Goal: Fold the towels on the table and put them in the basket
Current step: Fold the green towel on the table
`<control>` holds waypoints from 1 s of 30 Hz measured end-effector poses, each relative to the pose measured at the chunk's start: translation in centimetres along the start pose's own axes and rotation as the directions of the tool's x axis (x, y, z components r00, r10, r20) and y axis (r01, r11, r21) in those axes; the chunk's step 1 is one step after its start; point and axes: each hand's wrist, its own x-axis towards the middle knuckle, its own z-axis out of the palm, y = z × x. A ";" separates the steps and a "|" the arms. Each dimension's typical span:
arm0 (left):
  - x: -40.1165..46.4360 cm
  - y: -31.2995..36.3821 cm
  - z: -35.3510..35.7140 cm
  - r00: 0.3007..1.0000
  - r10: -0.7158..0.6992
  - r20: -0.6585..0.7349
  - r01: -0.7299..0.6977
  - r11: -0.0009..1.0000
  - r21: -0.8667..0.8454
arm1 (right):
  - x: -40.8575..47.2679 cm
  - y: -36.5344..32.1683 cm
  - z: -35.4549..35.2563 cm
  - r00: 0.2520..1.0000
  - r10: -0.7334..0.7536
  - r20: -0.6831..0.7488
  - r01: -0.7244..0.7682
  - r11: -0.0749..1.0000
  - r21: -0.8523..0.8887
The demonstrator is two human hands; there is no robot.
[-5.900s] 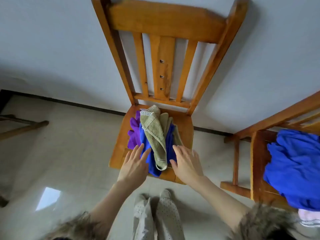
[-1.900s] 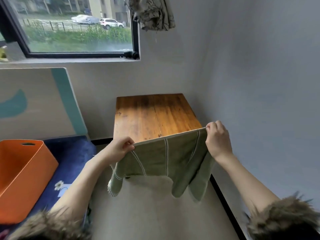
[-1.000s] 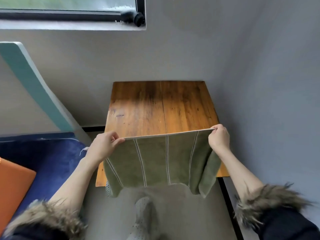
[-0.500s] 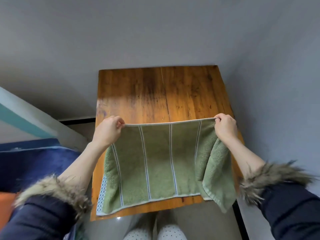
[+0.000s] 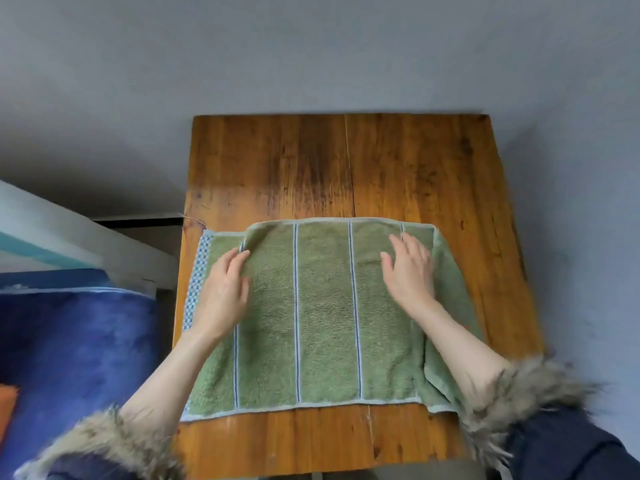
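- On the wooden worktop (image 5: pixel 398 161), towards its near half, a green towel (image 5: pixel 325 317) lies spread out, with pale stripes running from the far hem to the near hem.
- At its left end a blue-and-white checked border (image 5: pixel 198 271) shows, and the far-left corner is turned over on itself.
- At its right end a flap is folded under or over the main sheet, so a second layer sticks out along the right side and near-right corner; which way it is folded I cannot tell.
- Left hand (image 5: pixel 225 292) rests palm down on the left part of the towel, fingers (image 5: pixel 239 259) straight and close together, gripping nothing.
- Right hand (image 5: pixel 410 271) rests palm down on the right part, fingers straight and slightly spread, also gripping nothing.
- Both forearms are bare, and fur-trimmed dark sleeves (image 5: pixel 540 407) sit pushed back near the elbows.
- Beyond the worktop stands a plain grey wall (image 5: pixel 311 53).
- Left of the worktop lies a deep blue rug or cushion (image 5: pixel 76 348), with a sliver of something orange (image 5: pixel 7 403) at the picture's edge and a pale board with a teal band (image 5: pixel 52 244) leaning behind it.
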 end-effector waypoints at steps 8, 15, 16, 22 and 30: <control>-0.4 -5.6 2.6 0.999 -0.047 0.004 0.048 0.999 -0.012 | -2.2 -5.6 9.6 0.956 -0.224 0.188 0.261 0.943 -0.207; 1.2 -9.1 2.9 0.998 -0.066 0.023 0.058 0.969 0.240 | -2.3 -5.6 12.2 0.971 -0.206 0.125 0.235 0.923 -0.305; 1.4 -9.2 2.8 0.997 -0.070 0.020 0.062 0.963 0.263 | -2.3 -5.6 12.2 0.971 -0.206 0.121 0.234 0.922 -0.309; 1.0 -5.0 4.4 0.998 0.055 0.004 -0.054 0.954 0.294 | -2.7 -5.4 11.1 0.959 -0.252 0.128 0.271 0.949 -0.162; -2.0 5.0 11.1 0.925 0.318 0.207 -0.369 0.880 0.298 | -6.7 2.0 6.3 0.984 -0.079 -0.157 0.064 0.993 -0.098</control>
